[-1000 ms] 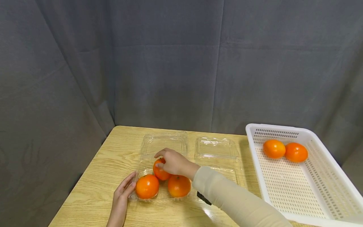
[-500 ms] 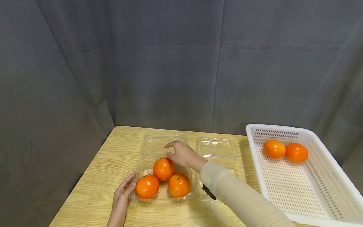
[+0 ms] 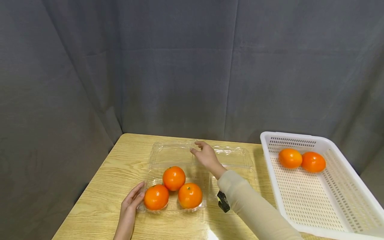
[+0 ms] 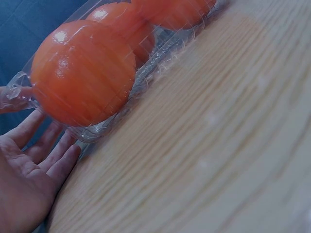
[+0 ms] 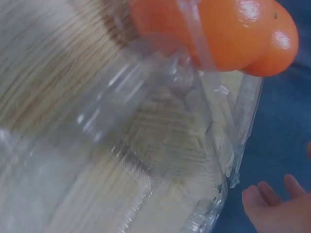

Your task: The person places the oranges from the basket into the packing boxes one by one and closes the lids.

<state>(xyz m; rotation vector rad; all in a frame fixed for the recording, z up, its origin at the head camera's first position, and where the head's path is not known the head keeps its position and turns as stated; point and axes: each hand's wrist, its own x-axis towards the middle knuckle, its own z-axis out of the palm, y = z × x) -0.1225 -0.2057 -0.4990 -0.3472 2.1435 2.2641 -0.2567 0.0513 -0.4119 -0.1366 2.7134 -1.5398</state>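
In the head view, three oranges sit in the base of a clear plastic clamshell box. Its lid lies folded back behind them. My left hand is at the box's left edge; in the left wrist view its extended fingers touch the clear plastic under the nearest orange. My right hand hovers over the lid's right side, fingers apart and holding nothing. In the right wrist view, that same hand shows at the lower right, away from the oranges.
A second clear clamshell box lies with its lid back, right of the first and partly behind the right arm. Further right stands a white perforated basket with two oranges. A grey curtain hangs behind the wooden table.
My right hand has let go of the rear orange and moved back and to the right, over the lid. That orange stays in the box. The left hand keeps its place.
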